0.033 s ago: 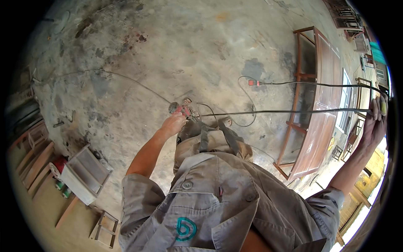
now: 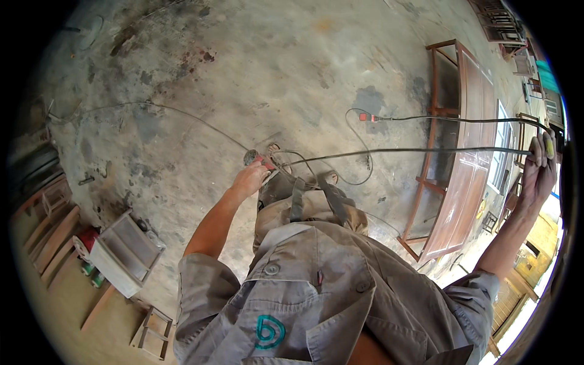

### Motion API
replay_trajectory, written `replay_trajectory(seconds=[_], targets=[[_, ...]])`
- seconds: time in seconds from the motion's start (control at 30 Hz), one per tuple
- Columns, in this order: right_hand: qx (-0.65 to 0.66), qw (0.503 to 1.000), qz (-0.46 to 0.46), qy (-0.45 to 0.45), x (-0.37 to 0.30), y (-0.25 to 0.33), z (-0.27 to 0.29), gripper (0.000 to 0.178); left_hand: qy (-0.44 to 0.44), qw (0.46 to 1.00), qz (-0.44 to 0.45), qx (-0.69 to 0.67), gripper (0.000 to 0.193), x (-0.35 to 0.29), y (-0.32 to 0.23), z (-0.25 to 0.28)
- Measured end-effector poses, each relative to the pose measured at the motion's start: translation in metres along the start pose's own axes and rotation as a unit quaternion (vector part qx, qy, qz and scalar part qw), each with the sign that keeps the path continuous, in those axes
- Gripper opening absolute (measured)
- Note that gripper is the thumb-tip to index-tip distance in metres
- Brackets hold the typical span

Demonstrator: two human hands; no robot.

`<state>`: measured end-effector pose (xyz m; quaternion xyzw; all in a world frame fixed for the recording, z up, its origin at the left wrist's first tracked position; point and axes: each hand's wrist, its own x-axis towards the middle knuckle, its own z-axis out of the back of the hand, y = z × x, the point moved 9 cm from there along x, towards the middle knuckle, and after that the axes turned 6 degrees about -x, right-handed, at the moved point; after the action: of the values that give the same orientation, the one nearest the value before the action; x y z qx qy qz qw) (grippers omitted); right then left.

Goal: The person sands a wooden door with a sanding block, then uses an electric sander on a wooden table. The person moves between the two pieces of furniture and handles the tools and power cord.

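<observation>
My left hand (image 2: 249,178) is closed around a red power tool (image 2: 265,162) with a round, dark grey head, held low in front of my legs. The tool looks like an angle grinder; my fingers partly hide its body. At the far right, my raised right hand (image 2: 539,164) grips a black cable (image 2: 413,150) between its fingers. One length of this cable runs left toward the tool. Another leaves the hand higher up and ends at a red connector (image 2: 364,117). Around that connector and down toward my feet curves a thinner cord (image 2: 369,159).
A brown wooden panel on a frame (image 2: 463,146) stands to the right. At lower left are a whitish box-like drawer (image 2: 125,252), a red reel (image 2: 85,242) and leaning boards (image 2: 61,243). Another thin cord (image 2: 182,111) crosses the stained concrete floor from the left.
My right hand has shifted slightly left, and its lower cable length has swung upward in the picture. My left hand stays nearly in place with the tool.
</observation>
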<state>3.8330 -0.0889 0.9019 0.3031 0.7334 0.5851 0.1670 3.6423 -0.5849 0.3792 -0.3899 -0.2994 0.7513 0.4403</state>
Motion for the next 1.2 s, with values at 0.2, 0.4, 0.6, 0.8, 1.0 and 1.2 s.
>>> replay_trajectory(seconds=[0.2, 0.4, 0.6, 0.8, 1.0, 1.2], targets=[[0.139, 0.983, -0.116, -0.042, 0.035, -0.155, -0.053, 0.018, -0.209, 0.972, 0.089, -0.052, 0.021, -0.051, 0.046, 0.124], [0.238, 0.959, -0.148, -0.044, 0.109, -0.242, -0.108, 0.016, -0.349, 0.917, 0.167, -0.094, 0.028, -0.105, 0.073, 0.286], [0.283, 0.919, -0.266, -0.070, 0.172, -0.358, -0.213, 0.018, -0.424, 0.888, 0.171, -0.035, 0.034, -0.137, 0.049, 0.450], [0.233, 0.896, -0.356, -0.129, 0.196, -0.492, -0.306, 0.019, -0.477, 0.853, 0.197, -0.076, 0.036, -0.146, 0.113, 0.577], [0.236, 0.843, -0.463, -0.135, 0.214, -0.588, -0.415, 0.019, -0.528, 0.818, 0.178, -0.144, 0.032, -0.170, 0.179, 0.684], [0.177, 0.850, -0.480, -0.127, 0.274, -0.625, -0.494, 0.016, -0.519, 0.831, 0.162, -0.119, 0.026, -0.148, 0.215, 0.788]])
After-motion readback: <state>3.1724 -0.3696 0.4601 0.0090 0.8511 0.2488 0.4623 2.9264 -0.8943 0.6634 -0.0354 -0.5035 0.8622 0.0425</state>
